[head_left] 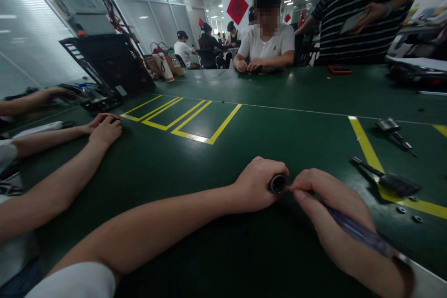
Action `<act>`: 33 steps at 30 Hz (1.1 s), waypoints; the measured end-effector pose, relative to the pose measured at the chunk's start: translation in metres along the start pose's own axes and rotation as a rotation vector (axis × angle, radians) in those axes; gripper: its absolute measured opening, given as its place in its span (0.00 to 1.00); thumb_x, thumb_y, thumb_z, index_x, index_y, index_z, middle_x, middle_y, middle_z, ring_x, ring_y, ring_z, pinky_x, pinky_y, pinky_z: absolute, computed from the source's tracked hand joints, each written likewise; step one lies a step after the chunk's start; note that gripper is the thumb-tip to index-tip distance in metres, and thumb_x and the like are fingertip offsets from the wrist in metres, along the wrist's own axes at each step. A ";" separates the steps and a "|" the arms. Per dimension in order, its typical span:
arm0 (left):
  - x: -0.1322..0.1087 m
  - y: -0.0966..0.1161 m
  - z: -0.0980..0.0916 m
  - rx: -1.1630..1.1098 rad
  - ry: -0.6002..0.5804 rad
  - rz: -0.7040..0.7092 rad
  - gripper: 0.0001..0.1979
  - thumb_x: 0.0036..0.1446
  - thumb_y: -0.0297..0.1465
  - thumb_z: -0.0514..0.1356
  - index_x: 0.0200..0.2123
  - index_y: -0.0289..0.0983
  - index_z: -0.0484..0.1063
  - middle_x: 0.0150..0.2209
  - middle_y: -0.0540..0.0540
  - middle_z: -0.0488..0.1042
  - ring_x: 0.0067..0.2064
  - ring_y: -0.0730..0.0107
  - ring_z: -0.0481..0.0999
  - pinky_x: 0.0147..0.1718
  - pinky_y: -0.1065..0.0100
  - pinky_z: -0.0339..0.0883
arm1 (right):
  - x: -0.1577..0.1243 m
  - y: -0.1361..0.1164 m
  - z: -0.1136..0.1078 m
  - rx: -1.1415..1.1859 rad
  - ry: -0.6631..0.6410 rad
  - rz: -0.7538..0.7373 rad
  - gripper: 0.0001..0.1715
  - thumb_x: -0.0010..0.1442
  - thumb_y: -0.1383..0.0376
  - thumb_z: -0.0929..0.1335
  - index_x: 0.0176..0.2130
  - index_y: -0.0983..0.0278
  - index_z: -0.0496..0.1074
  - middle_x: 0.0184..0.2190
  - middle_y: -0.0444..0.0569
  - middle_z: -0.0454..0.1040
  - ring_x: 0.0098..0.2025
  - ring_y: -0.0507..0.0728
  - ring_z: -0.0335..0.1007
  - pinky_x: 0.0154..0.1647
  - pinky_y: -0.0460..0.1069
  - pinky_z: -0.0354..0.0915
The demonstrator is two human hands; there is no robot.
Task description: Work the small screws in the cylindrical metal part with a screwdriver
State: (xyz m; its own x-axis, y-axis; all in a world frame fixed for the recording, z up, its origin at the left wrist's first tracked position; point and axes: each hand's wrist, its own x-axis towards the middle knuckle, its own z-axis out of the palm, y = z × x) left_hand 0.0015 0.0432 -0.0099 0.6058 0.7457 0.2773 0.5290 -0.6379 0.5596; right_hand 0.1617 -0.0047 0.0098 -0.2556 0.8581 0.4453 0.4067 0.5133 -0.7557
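My left hand (260, 185) is closed around a dark hollow cylinder (278, 183), its round open end turned toward me. Beside it, my right hand (335, 214) pinches a slim pen-like tool (359, 230) with a purplish handle lying back along the palm. The thin tip of this tool reaches the cylinder's right rim; whether it touches cannot be made out. To the right on the table lie a dark part with a rod (398, 183), a silver cylindrical part with a shaft (389, 125), and small metal rings (417, 219).
Yellow tape (366, 144) marks the green table (296, 125). At left rest a co-worker's hands (106, 128), near a black stand-like device (115, 65). Across the table sits another person (268, 42); a striped-shirt person (359, 18) stands at right. An orange-edged device (340, 70) lies at the back.
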 end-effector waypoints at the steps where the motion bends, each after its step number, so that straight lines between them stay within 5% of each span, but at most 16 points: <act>1: 0.000 0.000 -0.001 0.002 -0.004 0.016 0.05 0.50 0.31 0.58 0.29 0.36 0.65 0.26 0.52 0.69 0.30 0.74 0.68 0.35 0.68 0.58 | 0.001 0.000 -0.001 0.034 0.000 0.056 0.10 0.55 0.68 0.62 0.23 0.61 0.67 0.21 0.44 0.66 0.24 0.53 0.62 0.24 0.49 0.56; 6: -0.001 0.002 -0.005 -0.029 -0.038 0.006 0.03 0.49 0.28 0.58 0.29 0.36 0.65 0.28 0.51 0.70 0.31 0.74 0.69 0.36 0.69 0.59 | 0.008 0.006 -0.001 0.461 0.014 0.383 0.11 0.51 0.67 0.63 0.20 0.61 0.68 0.19 0.44 0.68 0.24 0.54 0.62 0.25 0.49 0.57; 10: 0.000 0.002 -0.005 -0.048 -0.030 0.039 0.03 0.50 0.28 0.58 0.29 0.36 0.64 0.28 0.51 0.70 0.31 0.74 0.69 0.36 0.69 0.58 | 0.010 0.012 0.006 0.715 0.084 0.501 0.08 0.46 0.67 0.64 0.18 0.63 0.69 0.16 0.45 0.66 0.21 0.53 0.60 0.22 0.49 0.55; 21: 0.000 0.001 -0.004 0.032 -0.052 0.048 0.02 0.51 0.28 0.56 0.29 0.36 0.65 0.27 0.51 0.68 0.31 0.73 0.68 0.35 0.69 0.57 | 0.003 0.000 -0.004 0.159 0.013 0.231 0.12 0.52 0.66 0.62 0.19 0.61 0.66 0.18 0.43 0.65 0.23 0.54 0.60 0.23 0.49 0.54; 33: 0.001 0.003 -0.005 -0.029 -0.017 -0.006 0.02 0.50 0.27 0.57 0.27 0.35 0.64 0.27 0.51 0.69 0.29 0.75 0.67 0.35 0.70 0.58 | 0.013 0.008 0.006 0.806 0.169 0.586 0.07 0.42 0.67 0.66 0.16 0.64 0.69 0.14 0.45 0.65 0.18 0.51 0.58 0.18 0.47 0.53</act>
State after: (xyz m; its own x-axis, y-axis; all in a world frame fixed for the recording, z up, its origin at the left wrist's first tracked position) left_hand 0.0006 0.0426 -0.0038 0.6128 0.7459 0.2611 0.5152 -0.6276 0.5837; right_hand 0.1558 0.0102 0.0069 -0.0524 0.9949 -0.0856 -0.3017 -0.0975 -0.9484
